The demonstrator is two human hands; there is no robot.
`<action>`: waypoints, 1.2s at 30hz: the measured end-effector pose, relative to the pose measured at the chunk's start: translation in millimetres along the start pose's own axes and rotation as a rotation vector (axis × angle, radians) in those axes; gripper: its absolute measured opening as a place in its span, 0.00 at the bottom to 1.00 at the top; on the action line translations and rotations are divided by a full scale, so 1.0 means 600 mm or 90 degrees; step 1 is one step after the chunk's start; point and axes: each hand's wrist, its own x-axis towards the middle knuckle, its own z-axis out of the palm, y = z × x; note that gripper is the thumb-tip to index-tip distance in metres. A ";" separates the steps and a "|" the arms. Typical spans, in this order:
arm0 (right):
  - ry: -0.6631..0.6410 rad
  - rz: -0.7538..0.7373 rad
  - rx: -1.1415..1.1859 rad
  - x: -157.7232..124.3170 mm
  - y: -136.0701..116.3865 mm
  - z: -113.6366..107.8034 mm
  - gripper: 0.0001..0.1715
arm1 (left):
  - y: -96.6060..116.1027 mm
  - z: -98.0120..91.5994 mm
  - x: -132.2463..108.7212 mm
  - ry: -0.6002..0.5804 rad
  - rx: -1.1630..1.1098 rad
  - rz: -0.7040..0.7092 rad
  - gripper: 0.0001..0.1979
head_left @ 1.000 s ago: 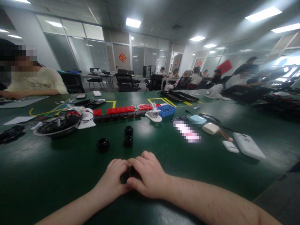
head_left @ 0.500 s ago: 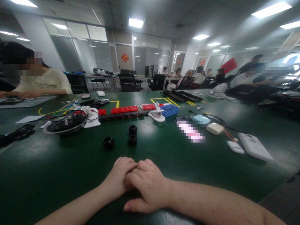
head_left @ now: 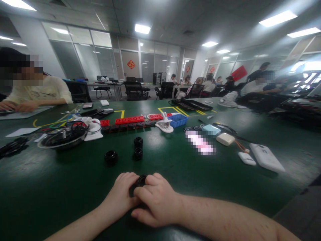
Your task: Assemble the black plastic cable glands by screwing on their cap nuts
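My left hand (head_left: 125,189) and my right hand (head_left: 156,201) meet over the near part of the green table. Both are closed around a black ring-shaped part (head_left: 141,180), whose upper edge shows between the fingers; the rest of it is hidden. The right thumb points left, below the other fingers. Just beyond the hands stand more glossy black round parts: one alone at the left (head_left: 110,156), and two close together, a nearer one (head_left: 138,153) and a farther one (head_left: 138,141).
Farther back are a metal bowl (head_left: 42,144) with black items, a row of red blocks (head_left: 129,120), a white clip (head_left: 164,124) and a blue bin (head_left: 178,121). On the right lie a cream box (head_left: 225,139) and a white slab-like device (head_left: 267,157). A co-worker (head_left: 40,90) sits at far left.
The hands have parted slightly at the top, and the black ring-shaped part now shows between them. The whole view has shifted a little, so the table items sit farther left.
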 end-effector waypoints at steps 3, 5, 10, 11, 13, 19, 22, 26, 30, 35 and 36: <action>-0.009 0.028 -0.015 0.001 0.001 -0.004 0.17 | -0.003 0.002 0.000 0.005 -0.008 0.000 0.04; -0.019 0.054 -0.017 0.001 0.002 -0.006 0.15 | -0.008 0.006 -0.001 0.026 -0.010 0.007 0.06; -0.049 0.128 0.021 0.004 0.008 -0.012 0.16 | -0.014 0.006 -0.001 0.034 -0.017 0.024 0.07; -0.052 0.142 0.024 0.005 0.010 -0.013 0.16 | -0.011 0.005 -0.001 0.029 -0.015 0.025 0.07; -0.051 0.166 0.023 0.005 0.014 -0.014 0.17 | -0.006 0.002 -0.001 0.028 -0.011 0.027 0.08; -0.062 0.199 0.002 0.006 0.023 -0.010 0.22 | -0.026 0.015 0.000 0.090 0.004 0.067 0.10; -0.067 0.198 -0.020 0.007 0.027 -0.007 0.23 | -0.046 0.025 0.001 0.095 0.014 0.086 0.11; -0.069 0.201 -0.038 0.008 0.027 -0.006 0.23 | -0.050 0.027 0.000 0.097 0.027 0.084 0.10; -0.070 0.203 -0.038 0.009 0.027 -0.006 0.24 | -0.039 0.023 -0.003 0.082 0.042 0.079 0.07; -0.065 0.197 -0.035 0.007 0.025 -0.002 0.26 | -0.034 0.022 -0.004 0.070 0.049 0.083 0.08; -0.061 0.195 -0.032 0.006 0.025 -0.001 0.26 | -0.034 0.022 -0.003 0.068 0.050 0.082 0.08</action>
